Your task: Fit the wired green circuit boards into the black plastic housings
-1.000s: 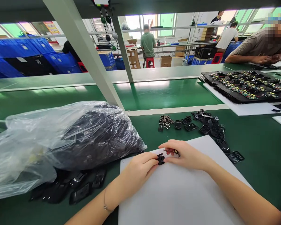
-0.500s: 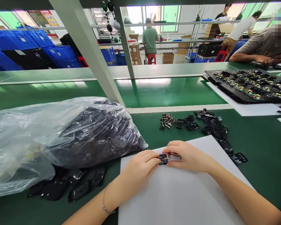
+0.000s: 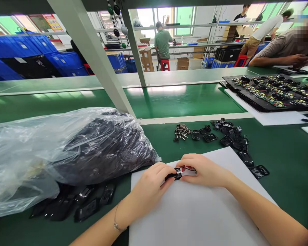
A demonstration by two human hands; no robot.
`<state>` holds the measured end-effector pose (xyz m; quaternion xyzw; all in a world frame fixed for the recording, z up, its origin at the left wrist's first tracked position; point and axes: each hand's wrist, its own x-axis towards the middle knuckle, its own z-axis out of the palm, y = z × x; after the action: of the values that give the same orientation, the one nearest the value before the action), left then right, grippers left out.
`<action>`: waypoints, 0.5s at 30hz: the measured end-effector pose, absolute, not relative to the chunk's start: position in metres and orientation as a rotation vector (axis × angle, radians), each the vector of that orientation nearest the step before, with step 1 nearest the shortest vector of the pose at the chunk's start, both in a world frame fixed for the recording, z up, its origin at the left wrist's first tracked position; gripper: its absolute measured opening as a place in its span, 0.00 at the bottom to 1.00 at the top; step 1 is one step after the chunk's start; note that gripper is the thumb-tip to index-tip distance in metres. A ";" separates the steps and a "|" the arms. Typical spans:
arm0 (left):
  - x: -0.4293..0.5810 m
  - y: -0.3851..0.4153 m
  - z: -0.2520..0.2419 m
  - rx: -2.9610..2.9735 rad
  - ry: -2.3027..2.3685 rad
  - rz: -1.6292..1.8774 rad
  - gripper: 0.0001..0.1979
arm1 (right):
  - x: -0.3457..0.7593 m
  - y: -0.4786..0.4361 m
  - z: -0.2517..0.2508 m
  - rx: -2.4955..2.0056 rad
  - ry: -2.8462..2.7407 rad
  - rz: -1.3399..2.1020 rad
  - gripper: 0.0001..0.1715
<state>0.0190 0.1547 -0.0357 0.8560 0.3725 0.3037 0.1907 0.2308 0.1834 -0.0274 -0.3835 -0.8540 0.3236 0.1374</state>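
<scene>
Between both hands is a small black device [image 3: 178,173] with a red and a dark wire on its right side, above the white sheet [image 3: 195,212]. My left hand [image 3: 154,181] grips its left end, thumb below and fingers above. My right hand [image 3: 204,171] holds the right side, with the wires inside the curve of its fingers. Fingers hide part of the device. Beyond the sheet lie a pile of metal pins [image 3: 182,132] and several black plastic shells [image 3: 209,137].
A clear plastic bag of black parts [image 3: 100,147] fills the left, with loose black parts [image 3: 87,209] below it. Far right sits a black tray of circuit assemblies [image 3: 277,92]. A slanted metal post [image 3: 92,51] rises beyond the bag. Other people work further back.
My left hand has shifted its hold, and more of the device's black left end shows between thumb and fingers. The whole view has moved slightly.
</scene>
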 end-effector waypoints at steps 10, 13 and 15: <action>0.019 0.161 -0.041 2.703 0.855 0.946 0.12 | 0.231 0.185 -0.033 -1.079 -2.469 0.903 0.11; 0.017 0.160 -0.039 2.834 0.818 0.814 0.12 | 0.232 0.187 -0.033 -1.117 -2.493 0.931 0.13; 0.015 0.158 -0.037 2.908 0.795 0.733 0.12 | 0.234 0.188 -0.031 -1.140 -2.464 1.002 0.18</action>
<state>0.0152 0.1578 -0.0372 0.9372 0.2561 0.2361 0.0198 0.2344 0.1877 -0.0309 -0.3908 -0.8449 0.3437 0.1236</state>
